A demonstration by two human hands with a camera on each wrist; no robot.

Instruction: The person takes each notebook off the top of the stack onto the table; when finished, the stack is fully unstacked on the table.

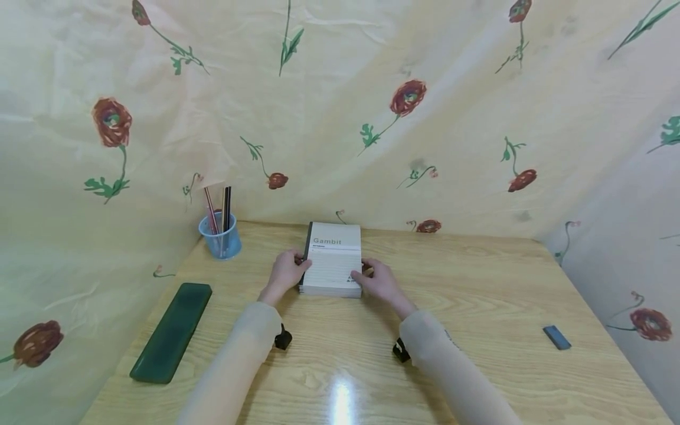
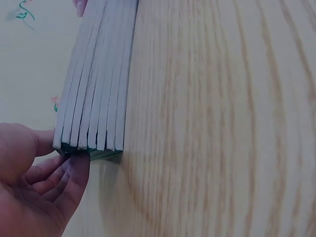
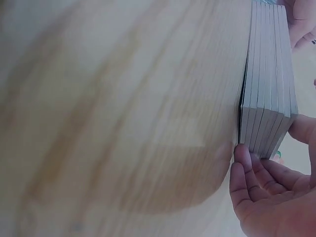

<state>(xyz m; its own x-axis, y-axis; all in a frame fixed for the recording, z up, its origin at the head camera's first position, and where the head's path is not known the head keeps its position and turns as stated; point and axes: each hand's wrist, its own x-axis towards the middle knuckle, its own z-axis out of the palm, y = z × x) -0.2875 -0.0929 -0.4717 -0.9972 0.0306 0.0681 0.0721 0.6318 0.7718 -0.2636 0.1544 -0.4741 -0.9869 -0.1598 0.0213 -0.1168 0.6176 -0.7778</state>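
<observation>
A neat stack of several notebooks lies on the table near the back wall, its top cover printed "Gambit" and its spines dark on the left. My left hand holds the stack's left side, thumb at the top edge and fingers against the spines. On the opposite side my right hand grips the stack, its thumb over the top cover. In the left wrist view the left hand's fingers bend against the notebook edges. The right wrist view shows the right hand's fingers low against the stack's side.
A blue pen cup with pencils stands at the back left. Closer in on the left lies a dark green case. A small blue-grey block is on the right of the wooden table. Flowered cloth covers the walls.
</observation>
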